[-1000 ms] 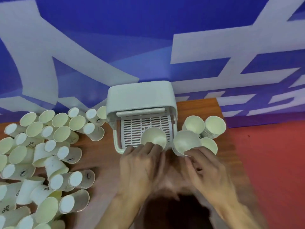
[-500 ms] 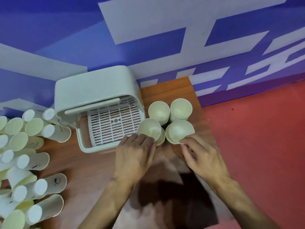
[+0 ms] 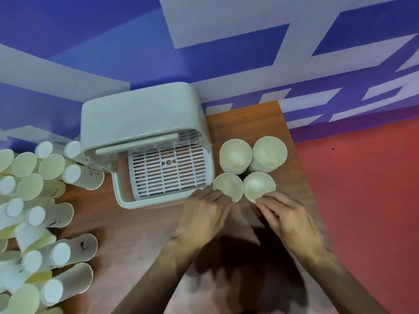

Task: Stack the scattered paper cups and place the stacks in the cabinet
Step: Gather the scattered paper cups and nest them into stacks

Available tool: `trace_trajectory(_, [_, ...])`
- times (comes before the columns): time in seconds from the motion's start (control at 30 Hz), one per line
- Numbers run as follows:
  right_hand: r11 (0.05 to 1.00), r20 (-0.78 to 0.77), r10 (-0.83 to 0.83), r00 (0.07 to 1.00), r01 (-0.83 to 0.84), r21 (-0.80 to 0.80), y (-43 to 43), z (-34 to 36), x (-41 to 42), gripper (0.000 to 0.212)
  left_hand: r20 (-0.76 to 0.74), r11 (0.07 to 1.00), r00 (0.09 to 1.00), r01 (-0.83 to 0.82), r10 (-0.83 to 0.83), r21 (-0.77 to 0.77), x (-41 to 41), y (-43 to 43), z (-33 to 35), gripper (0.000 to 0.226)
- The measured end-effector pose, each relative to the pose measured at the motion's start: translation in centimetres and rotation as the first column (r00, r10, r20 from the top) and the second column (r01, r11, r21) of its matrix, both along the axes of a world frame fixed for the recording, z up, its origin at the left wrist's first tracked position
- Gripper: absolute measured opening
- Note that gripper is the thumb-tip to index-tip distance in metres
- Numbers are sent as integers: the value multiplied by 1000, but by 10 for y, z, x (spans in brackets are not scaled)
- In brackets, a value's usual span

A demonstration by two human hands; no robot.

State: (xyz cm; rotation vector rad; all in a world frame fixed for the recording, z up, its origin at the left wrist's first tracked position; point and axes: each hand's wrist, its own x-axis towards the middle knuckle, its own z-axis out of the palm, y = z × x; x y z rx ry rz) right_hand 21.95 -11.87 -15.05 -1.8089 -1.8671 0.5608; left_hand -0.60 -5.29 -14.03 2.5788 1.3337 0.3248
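- Stacks (image 3: 235,154) near the cabinet (image 3: 145,114): our left hand (image 3: 204,214) clamps the left stack (image 3: 226,186), right hand (image 3: 288,218) the right stack (image 3: 259,185).
- Next, we likely lift both into the cabinet.

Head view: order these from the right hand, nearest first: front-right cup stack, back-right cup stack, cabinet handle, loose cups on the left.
1. Front-right cup stack, held by the right hand.
2. Back-right cup stack, just behind it.
3. Cabinet handle, further left.
4. Loose cups, far left.
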Motion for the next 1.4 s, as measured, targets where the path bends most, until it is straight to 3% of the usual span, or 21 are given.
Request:
trace_trajectory(0.23, [997, 18, -42, 999, 43, -69, 1, 26, -12, 13, 47, 999, 998, 47, -46, -20, -5, 1, 4, 21])
trace_trajectory(0.37, [996, 63, -35, 997, 30, 86, 1, 56, -48, 18, 118, 1000, 993, 17, -19, 15, -36, 0, 33, 23])
trace_trajectory(0.47, [979, 0, 121, 993, -119, 164, 16, 69, -112, 22, 130, 995, 987, -99, 96, 18, -95, -1, 46, 22])
trace_trajectory(0.6, [932, 8, 343, 939, -341, 126, 44, 67, -221, 22, 59, 944, 942, -331, 330, -7, -206, -4, 44, 11])
trace_trajectory(0.8, [876, 144, 473, 869, -482, 27, 104, 57, -354, 30, -106, 787, 780, -615, 617, 49, -346, 14, 36, 3])
trace_trajectory(0.87, [859, 204, 504, 839, -511, -19, 127, 47, -385, 35, -159, 740, 728, -671, 667, 31, -374, 23, 29, 11])
trace_trajectory(1.03, [873, 369, 477, 798, -479, -93, 175, 21, -428, 37, -208, 718, 697, -695, 686, 41, -407, 56, 17, 31])
trace_trajectory(1.27, [903, 483, 400, 779, -424, -64, 192, 3, -449, 48, -339, 734, 685, -678, 645, 25, -419, 87, -10, 22])
trace_trajectory(1.4, [916, 433, 383, 816, -396, -62, 186, 0, -449, 62, -320, 746, 694, -663, 645, 64, -421, 86, -13, 22])
